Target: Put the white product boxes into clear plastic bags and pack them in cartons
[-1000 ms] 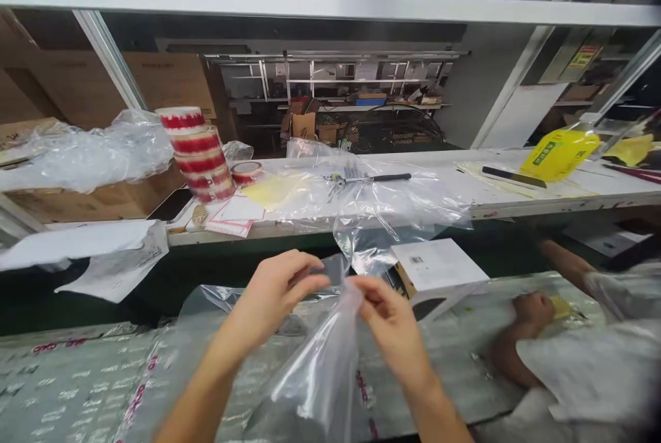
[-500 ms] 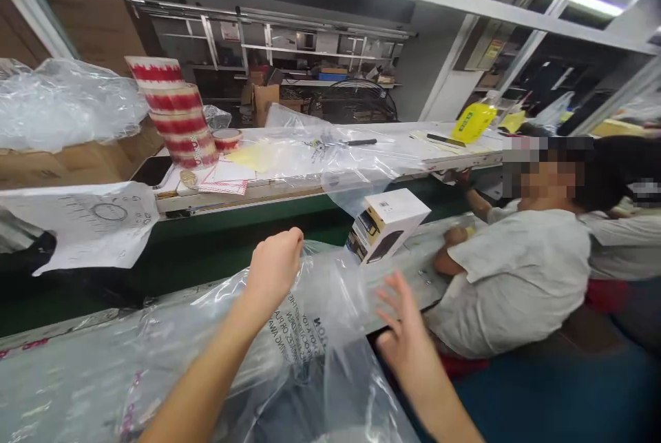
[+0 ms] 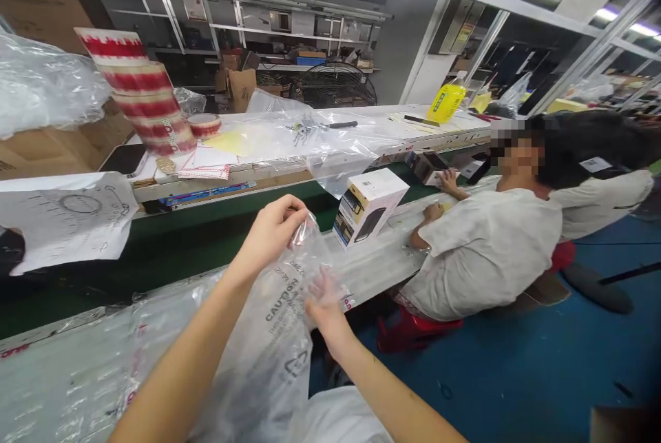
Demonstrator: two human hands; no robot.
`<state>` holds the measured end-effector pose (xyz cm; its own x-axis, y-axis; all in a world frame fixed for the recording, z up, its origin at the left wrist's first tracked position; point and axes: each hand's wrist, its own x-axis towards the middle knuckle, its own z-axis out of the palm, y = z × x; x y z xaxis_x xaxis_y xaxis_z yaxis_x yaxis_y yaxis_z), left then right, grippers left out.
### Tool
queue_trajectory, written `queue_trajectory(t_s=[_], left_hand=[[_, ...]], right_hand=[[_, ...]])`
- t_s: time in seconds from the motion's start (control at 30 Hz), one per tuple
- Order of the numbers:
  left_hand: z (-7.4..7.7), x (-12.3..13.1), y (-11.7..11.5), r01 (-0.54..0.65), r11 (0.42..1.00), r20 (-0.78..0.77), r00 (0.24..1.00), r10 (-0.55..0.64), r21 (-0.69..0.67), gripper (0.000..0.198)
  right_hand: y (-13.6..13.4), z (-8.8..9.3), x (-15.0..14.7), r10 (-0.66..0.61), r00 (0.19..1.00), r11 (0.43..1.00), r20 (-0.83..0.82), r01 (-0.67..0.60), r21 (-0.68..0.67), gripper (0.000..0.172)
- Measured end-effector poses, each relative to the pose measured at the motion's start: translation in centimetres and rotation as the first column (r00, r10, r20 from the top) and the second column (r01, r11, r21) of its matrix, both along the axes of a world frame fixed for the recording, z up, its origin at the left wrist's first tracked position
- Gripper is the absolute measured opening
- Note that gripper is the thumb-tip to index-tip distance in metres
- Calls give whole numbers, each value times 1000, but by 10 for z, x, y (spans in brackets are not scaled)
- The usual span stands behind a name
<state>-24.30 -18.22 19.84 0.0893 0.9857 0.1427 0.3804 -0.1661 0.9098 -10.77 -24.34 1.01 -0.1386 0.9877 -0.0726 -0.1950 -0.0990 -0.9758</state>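
Observation:
A clear plastic bag (image 3: 268, 346) with printed caution text hangs in front of me over the near bench edge. My left hand (image 3: 276, 229) pinches its upper corner between thumb and fingers. Lower and to the right, my right hand (image 3: 328, 308) is closed on the bag's side edge, its fingers partly veiled by the film. Just beyond my hands, a white printed product box (image 3: 369, 205) stands upright on the bench, touched by neither hand. More clear plastic sheets or bags (image 3: 67, 360) lie flat on the bench at the left.
A raised shelf (image 3: 289, 171) holds stacked red-and-clear tape rolls (image 3: 149, 105), a plastic bag (image 3: 304, 133) with a dark-handled tool and a yellow bottle (image 3: 447, 102). A co-worker (image 3: 480, 243) sits at the right, hands near another box (image 3: 426, 167). A marked paper sheet (image 3: 67, 212) hangs at left.
My right hand has moved left from spread fingers in the air onto the bag's edge. The bag is drawn up, its caution print now facing me. The view has shifted rightward.

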Motion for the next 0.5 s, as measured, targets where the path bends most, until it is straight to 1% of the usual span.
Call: queue_trajectory(t_s=[0.03,0.07,0.1,0.13,0.2,0.23,0.27,0.33,0.37,0.43,0.5], left_hand=[[2,-4,-3,34,999,-17,999,-34,-19,17],[4,-12,-6,34,999,-71,997,-35,-20,18],[7,-22,-10,4,1000,-153,988,-4,-3,19],[9,-35,-14,-53,998,-251,966,60,36,20],[13,-65,-22,-162,980,-424,884,197,118,23],[14,-79,-25,-184,976,-476,853,216,114,25],[12,-92,-29,-184,980,-506,840,197,75,28],[5,-110,-35,-150,988,-511,853,105,-48,34],[-1,-116,-38,-134,985,-492,868,63,-110,37],[-14,-125,-45,-137,972,-434,900,42,-189,41],[-29,-134,-52,-129,958,-320,946,43,-254,40]], right_hand=[[10,0,-5,22,998,1000,-56,-23,-22,79],[21,1,-4,47,996,998,-81,-50,-35,71],[33,4,2,77,994,996,-76,-80,-37,64],[45,9,14,108,993,994,-44,-109,-23,59],[69,23,47,144,989,989,41,-145,4,49],[80,32,65,157,985,987,69,-158,10,45],[89,41,82,170,981,985,99,-173,21,40],[105,60,105,172,966,979,191,-189,72,34],[111,68,111,155,951,976,268,-190,110,34],[121,82,115,44,887,960,459,-165,227,34],[129,90,113,-119,799,929,590,-119,349,30]])
